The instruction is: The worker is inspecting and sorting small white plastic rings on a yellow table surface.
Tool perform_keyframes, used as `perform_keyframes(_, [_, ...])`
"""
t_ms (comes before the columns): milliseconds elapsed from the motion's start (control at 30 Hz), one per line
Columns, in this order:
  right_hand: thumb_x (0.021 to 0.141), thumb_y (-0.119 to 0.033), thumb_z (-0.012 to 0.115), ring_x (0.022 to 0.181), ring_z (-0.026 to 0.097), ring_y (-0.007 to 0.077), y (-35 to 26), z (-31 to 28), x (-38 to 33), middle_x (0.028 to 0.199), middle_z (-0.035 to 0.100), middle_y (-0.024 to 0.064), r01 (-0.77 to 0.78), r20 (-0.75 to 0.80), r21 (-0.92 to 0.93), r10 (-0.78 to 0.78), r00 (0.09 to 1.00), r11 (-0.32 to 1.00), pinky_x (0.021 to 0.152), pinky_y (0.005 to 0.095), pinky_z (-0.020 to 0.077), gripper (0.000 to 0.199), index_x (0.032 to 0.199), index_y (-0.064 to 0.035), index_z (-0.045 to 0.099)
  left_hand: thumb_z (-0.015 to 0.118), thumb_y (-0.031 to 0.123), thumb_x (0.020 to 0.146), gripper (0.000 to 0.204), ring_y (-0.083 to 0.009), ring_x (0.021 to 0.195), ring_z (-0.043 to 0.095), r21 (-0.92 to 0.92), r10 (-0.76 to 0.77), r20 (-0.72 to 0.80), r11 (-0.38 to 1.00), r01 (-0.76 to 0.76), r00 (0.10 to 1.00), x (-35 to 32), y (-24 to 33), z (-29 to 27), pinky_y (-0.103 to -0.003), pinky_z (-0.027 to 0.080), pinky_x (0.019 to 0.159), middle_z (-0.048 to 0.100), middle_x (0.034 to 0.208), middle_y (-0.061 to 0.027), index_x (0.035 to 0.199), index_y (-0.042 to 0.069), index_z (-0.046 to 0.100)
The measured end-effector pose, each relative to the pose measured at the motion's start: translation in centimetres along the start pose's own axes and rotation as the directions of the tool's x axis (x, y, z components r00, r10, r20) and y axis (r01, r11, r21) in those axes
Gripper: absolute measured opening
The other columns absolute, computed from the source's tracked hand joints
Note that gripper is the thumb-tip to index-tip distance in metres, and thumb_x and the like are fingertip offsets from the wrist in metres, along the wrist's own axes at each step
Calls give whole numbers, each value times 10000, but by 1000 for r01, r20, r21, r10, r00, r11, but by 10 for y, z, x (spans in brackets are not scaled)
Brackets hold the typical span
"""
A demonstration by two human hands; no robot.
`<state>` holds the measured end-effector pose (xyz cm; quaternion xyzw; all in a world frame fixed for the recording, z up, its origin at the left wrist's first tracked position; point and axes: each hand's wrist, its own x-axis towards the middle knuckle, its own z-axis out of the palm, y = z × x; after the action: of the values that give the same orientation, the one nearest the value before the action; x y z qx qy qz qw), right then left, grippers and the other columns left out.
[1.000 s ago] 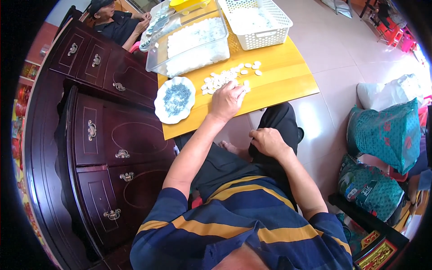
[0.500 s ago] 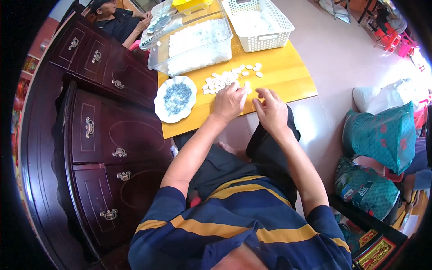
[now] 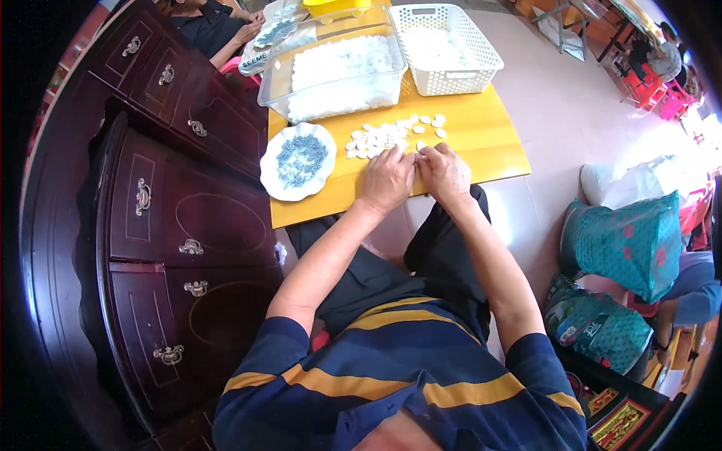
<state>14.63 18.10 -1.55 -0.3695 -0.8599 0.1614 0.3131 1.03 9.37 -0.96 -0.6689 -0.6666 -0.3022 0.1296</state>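
Note:
My left hand [image 3: 388, 179] and my right hand [image 3: 446, 173] meet at the near edge of the yellow wooden table [image 3: 492, 139]. Their fingers are closed and the fingertips nearly touch. Whatever is pinched between them is too small and covered to make out. Just beyond my fingers lies a loose pile of small, white, oval pieces [image 3: 376, 138], several of them scattered off to its right. To the left of my left hand, a white plate with a wavy rim [image 3: 269, 162] holds small, thin, grey-blue bits [image 3: 302, 159].
A clear plastic box [image 3: 272, 101] of white pieces stands behind the pile, with a white perforated basket [image 3: 468, 81] beside it. Dark wooden drawers [image 3: 214, 218] run along the left. Teal bags [image 3: 620, 244] sit on the right. Another person's hand [image 3: 248, 30] shows at the far left.
My right hand has moved in to meet my left, and its fingers have closed. The view has shifted slightly. The pile, plate and containers keep their places on the table.

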Motion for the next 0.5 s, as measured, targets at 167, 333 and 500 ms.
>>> perform_keyframes(167, [895, -251, 683, 854, 712, 330, -1, -2, 2, 925, 695, 111, -3, 24, -47, 4, 1000, 999, 744, 444, 579, 159, 988, -146, 758, 693, 161, 878, 184, -301, 877, 668, 21, -40, 12, 999, 40, 999, -5, -1, 0, -431, 554, 765, 642, 930, -97, 1045, 90, 722])
perform_keyframes(333, [898, -220, 700, 825, 702, 342, 7, -3, 0, 909, 695, 119, 19, 13, -57, -18, 1000, 998, 721, 436, 573, 118, 918, -110, 736, 716, 172, 866, 196, -310, 908, 648, 4, -47, 16, 999, 47, 999, -11, -6, -3, -441, 528, 780, 629, 964, -109, 1033, 69, 709])
perform_keyframes(500, [891, -220, 684, 825, 706, 341, 8, -2, 4, 915, 684, 124, -20, -72, -29, 18, 997, 999, 722, 441, 571, 109, 904, -113, 701, 701, 180, 870, 231, -292, 910, 656, 46, -50, 11, 998, 50, 999, -18, -1, -7, -427, 537, 789, 644, 950, -84, 1081, 91, 729])
